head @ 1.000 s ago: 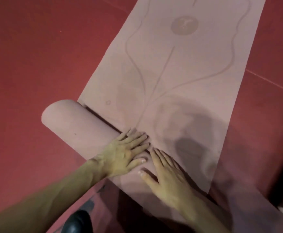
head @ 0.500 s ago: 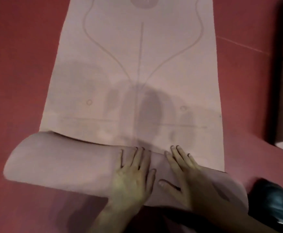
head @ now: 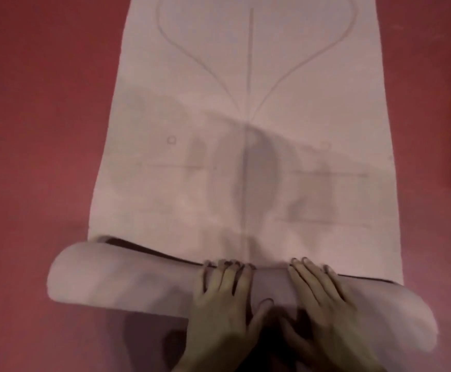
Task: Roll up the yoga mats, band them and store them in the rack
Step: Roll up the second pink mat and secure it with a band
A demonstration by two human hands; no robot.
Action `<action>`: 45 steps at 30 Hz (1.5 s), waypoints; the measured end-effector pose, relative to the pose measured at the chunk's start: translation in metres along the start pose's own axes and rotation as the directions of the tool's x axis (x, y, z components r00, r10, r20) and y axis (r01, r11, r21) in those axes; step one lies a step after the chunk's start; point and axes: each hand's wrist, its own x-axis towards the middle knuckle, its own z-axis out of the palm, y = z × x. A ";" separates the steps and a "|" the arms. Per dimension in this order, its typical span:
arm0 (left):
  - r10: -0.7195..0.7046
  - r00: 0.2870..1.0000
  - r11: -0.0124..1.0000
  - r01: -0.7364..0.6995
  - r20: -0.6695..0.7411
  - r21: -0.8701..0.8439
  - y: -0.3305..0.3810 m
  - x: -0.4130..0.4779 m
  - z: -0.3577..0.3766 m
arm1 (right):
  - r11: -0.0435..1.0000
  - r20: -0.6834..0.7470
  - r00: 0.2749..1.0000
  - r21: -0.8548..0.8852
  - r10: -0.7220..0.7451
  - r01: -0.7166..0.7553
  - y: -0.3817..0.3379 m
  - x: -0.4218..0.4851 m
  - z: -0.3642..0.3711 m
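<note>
pressing two flat hands on a half-rolled mat

a red floor (head: 36, 130) is filling the view on every side. a pale pink mat (head: 312, 103) is lying flat on it, running from the top edge of the view down toward the person. its near end is sitting curled into a thick roll (head: 117, 280), which is lying crosswise on the floor and touching the flat part along its far side. the roll's ends are sticking out past both side edges of the flat part, and the right end is sitting nearer the person, so the roll is lying slightly askew. a dark gap is showing between the roll and the flat part toward the left. a soft shadow (head: 256, 170) is falling across the middle of the flat part.

the left hand (head: 224, 312) is resting palm down on top of the roll, its fingers (head: 229, 275) lying straight and close together, tips reaching the seam where the roll is meeting the flat part. the right hand (head: 326, 312) is lying palm down just beside it, not touching it, fingers (head: 310, 275) straight and slightly spread, tips at the same seam. neither hand is gripping anything; both are only pressing on the roll.

a thin centre line (head: 249, 63) is running along the mat, two curved lines (head: 192, 57) are meeting it, and a small circle (head: 171, 139) is sitting to its left.
</note>
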 end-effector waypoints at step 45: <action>-0.116 0.981 0.901 0.038 -0.156 -0.433 -0.060 -0.157 0.035 | 0.999 -0.140 0.990 -0.046 -0.009 0.002 -0.043 -0.104 0.016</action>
